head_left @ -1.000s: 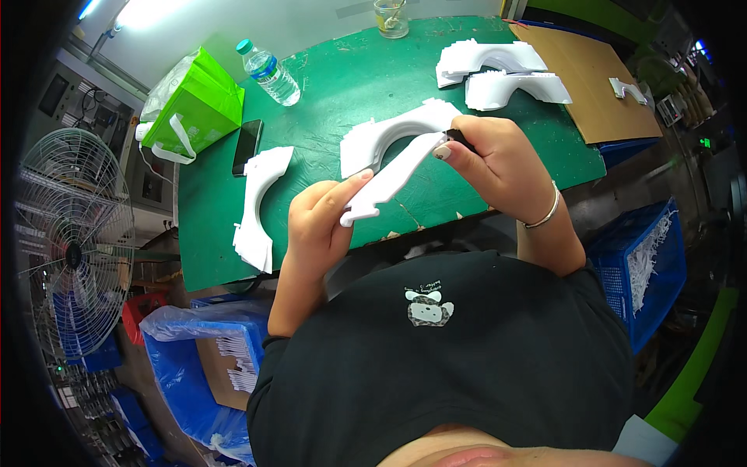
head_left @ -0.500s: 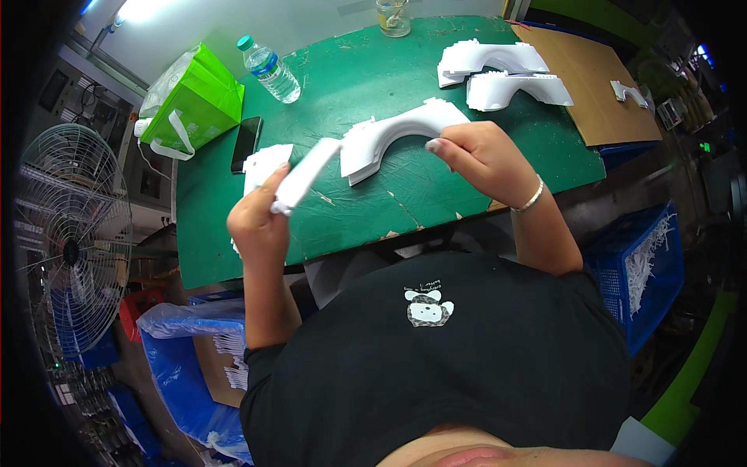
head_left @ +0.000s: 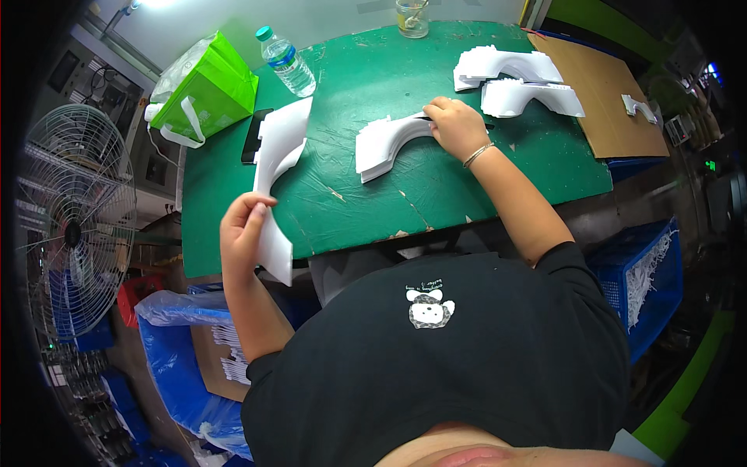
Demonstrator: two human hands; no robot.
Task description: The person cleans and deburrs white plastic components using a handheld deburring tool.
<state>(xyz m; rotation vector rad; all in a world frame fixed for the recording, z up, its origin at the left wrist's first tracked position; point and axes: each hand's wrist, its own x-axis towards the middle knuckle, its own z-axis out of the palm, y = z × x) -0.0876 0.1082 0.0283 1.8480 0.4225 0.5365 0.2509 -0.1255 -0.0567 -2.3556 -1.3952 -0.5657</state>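
Fingers of the left hand [head_left: 243,229] are pinched, in the head view, about the narrow waist of the left white curved piece [head_left: 284,140], near the left edge of the green surface [head_left: 350,222]; its long axis runs from the far side toward the near edge, and its near end reaches past that edge. Its inward curve faces right, toward the middle white stack [head_left: 383,148], which lies well apart from this hand, about midway across, its long axis running left to right and its arch opening toward the near edge. Right hand [head_left: 459,128] is much the nearer to that stack, bunched over its right end, fingers closed round a dark slim tool [head_left: 489,126]. Only short dark bits of the tool show at either side of the hand, so its shape and which end leads are hard to tell; whether those fingertips touch the stack cannot be made out, as its right end is hidden. The left fingers' undersides are hidden too, and the left piece partly covers a dark phone [head_left: 252,138]
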